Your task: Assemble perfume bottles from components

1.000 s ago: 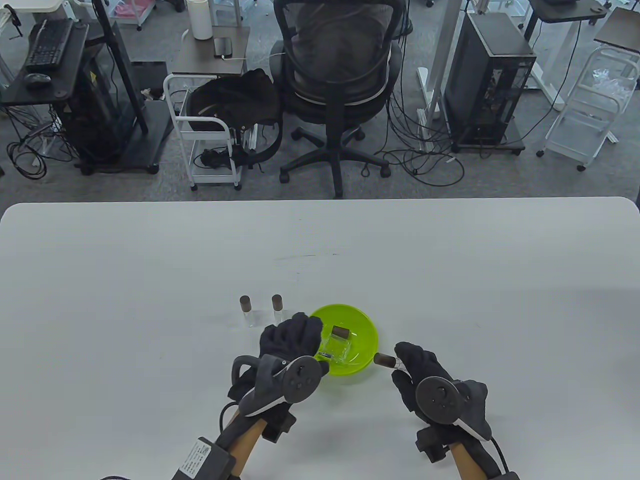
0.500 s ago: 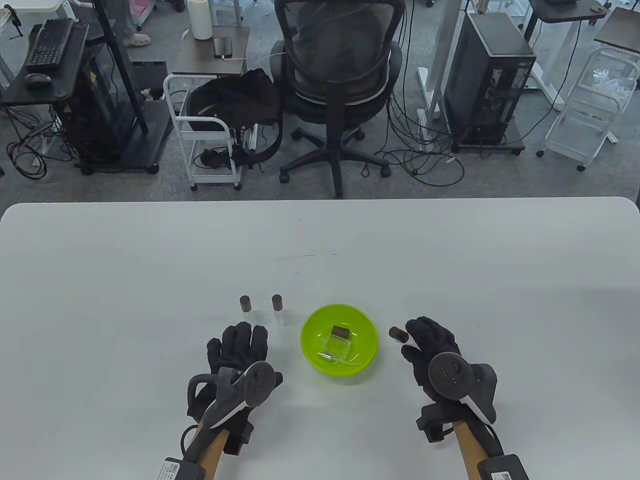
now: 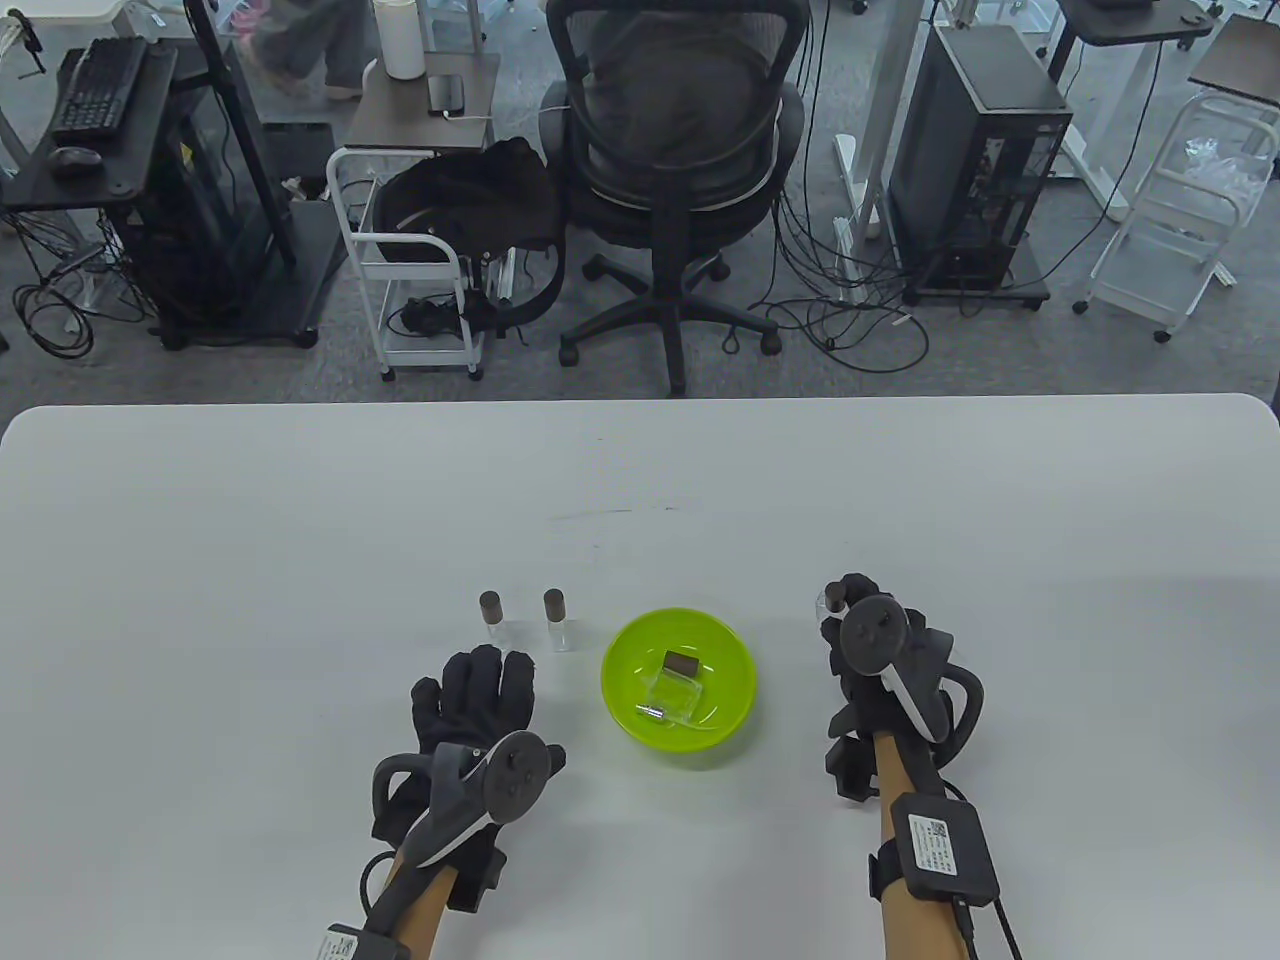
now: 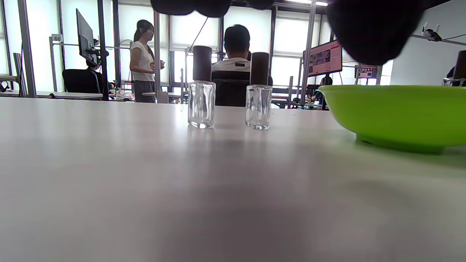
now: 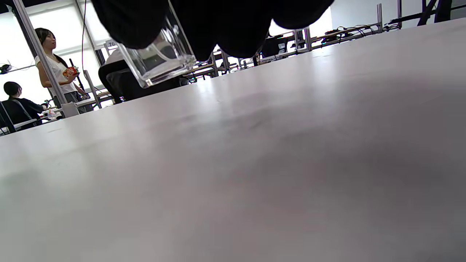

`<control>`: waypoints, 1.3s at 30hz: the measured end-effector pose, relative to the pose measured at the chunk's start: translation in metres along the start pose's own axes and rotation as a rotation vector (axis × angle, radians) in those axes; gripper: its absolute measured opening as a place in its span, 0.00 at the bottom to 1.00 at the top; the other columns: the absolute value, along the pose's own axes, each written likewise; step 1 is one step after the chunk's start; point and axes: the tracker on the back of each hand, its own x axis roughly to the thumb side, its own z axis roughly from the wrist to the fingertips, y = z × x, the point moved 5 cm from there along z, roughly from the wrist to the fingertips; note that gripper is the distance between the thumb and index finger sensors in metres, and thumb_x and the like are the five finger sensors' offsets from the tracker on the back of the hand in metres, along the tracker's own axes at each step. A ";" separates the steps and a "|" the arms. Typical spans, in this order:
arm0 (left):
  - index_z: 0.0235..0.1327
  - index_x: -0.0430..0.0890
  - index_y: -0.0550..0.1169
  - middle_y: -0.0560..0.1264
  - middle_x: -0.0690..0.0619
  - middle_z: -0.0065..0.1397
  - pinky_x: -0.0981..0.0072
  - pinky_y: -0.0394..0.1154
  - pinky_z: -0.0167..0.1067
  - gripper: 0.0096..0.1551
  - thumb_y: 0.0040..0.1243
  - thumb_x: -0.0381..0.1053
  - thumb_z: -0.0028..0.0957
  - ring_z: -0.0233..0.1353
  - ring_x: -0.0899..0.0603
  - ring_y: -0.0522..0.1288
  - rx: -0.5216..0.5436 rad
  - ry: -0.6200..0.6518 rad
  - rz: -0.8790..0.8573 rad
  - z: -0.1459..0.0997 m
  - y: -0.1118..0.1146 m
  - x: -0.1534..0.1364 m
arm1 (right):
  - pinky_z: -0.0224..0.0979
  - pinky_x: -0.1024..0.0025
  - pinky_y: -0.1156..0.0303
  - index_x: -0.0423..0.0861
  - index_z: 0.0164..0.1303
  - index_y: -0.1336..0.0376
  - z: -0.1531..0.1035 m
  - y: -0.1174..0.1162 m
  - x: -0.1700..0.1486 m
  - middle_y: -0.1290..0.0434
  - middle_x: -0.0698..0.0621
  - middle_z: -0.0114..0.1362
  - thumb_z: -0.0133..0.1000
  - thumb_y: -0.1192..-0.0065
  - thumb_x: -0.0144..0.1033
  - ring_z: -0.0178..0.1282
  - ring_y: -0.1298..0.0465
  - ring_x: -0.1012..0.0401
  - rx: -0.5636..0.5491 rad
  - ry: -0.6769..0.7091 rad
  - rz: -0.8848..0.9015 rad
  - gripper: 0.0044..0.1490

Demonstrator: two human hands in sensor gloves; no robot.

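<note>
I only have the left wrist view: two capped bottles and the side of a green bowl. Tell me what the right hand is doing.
Observer: The right hand grips a clear glass bottle, tilted, its base just above the table.
Operator: Give me its place relative to the bowl.
Observer: In the table view it is to the right of the green bowl, apart from it.
Operator: Report what is inside the bowl; I see only its wall.
Observer: A clear glass bottle body, a brown cap and a small metal piece lie in it.
Operator: Now the left hand.
Observer: The left hand lies flat on the table, fingers straight, holding nothing, just short of the two capped bottles.
</note>
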 end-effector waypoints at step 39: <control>0.86 0.46 0.50 0.50 0.37 0.88 0.28 0.49 0.80 0.59 0.56 0.72 0.48 0.86 0.27 0.54 -0.008 -0.029 -0.005 0.000 -0.007 -0.004 | 0.82 0.40 0.37 0.52 0.87 0.53 -0.079 0.069 0.079 0.38 0.45 0.86 0.66 0.50 0.53 0.81 0.31 0.46 -0.176 0.353 -0.133 0.40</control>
